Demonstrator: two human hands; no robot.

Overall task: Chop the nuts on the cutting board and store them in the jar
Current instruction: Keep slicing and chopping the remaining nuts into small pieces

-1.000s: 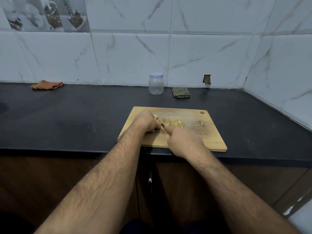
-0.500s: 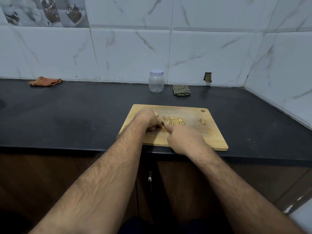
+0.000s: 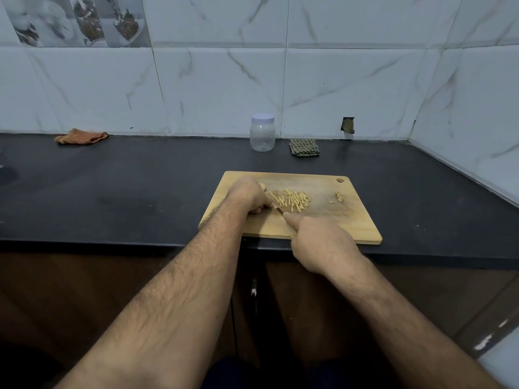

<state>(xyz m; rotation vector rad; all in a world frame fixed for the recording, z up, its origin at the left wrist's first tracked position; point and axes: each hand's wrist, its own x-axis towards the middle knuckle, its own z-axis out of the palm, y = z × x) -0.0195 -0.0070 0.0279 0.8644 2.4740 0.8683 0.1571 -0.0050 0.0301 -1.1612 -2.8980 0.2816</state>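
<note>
A: On the black counter [image 3: 112, 186], near its front edge, lies the wooden board [image 3: 331, 223]. Both hands are over its left half.

B: What does the left hand [image 3: 248, 193] do?

A: Its fingers are curled down on the board, knuckles up, at the left end of the cut nuts [image 3: 292, 198]. Whether it pins a nut under the fingertips I cannot tell; they are hidden.

B: And the right hand [image 3: 320, 242]?

A: It is closed around a knife [image 3: 279, 211]. The handle is hidden inside the fist; only a small part of the blade shows, between the 2 hands. The forefinger is stretched forward along the top of the blade, pointing to the left hand.

B: Where are the nuts exactly?

A: The cut nuts are a heap of thin pale slivers in the middle of the board, just right of the left hand. A few pieces [image 3: 339, 196] lie apart from the heap, near the right edge, below the hanging hole.

B: And the jar [image 3: 262, 134]?

A: It stands upright at the back of the counter, against the tiled wall [image 3: 210, 88], well apart from the board. It is clear plastic, its white lid is on, and it looks empty.

B: Anything else there?

A: 2 cloths: a green cloth [image 3: 304, 147] just right of the jar, and an orange cloth [image 3: 81, 136] far to the left, by the wall.
</note>
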